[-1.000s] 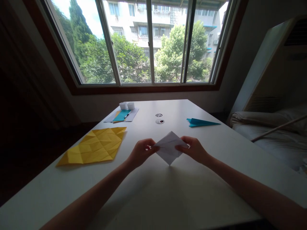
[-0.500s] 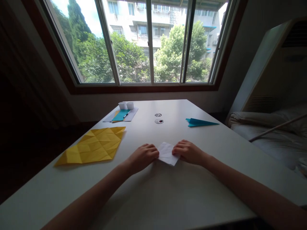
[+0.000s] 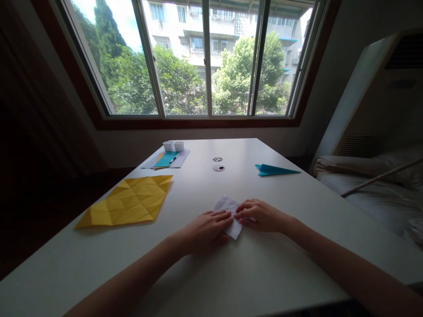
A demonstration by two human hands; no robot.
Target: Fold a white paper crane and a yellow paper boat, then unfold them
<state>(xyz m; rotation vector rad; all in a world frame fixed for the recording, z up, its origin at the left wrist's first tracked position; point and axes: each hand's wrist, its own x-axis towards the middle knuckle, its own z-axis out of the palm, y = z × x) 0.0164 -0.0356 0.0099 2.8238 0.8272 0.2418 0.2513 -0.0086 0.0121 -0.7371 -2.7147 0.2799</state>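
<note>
A small folded white paper [image 3: 227, 206] lies flat on the white table [image 3: 231, 273] in front of me. My left hand [image 3: 206, 231] lies palm down over its left part, fingers stretched flat. My right hand [image 3: 257, 215] presses its fingertips onto the paper's right part. Both hands cover much of the sheet; only its far corner and near tip show.
A creased yellow sheet [image 3: 127, 202] lies to the left. A blue paper plane [image 3: 274, 169] sits at the right. At the back left are white boxes [image 3: 174, 145] and a teal sheet with a pen [image 3: 167, 159]. Two cable holes [image 3: 218, 164] mark the table's middle. A bed [image 3: 373, 185] stands right.
The white paper went from held in the air down onto the table. Both hands then slid inward over it and now press it flat.
</note>
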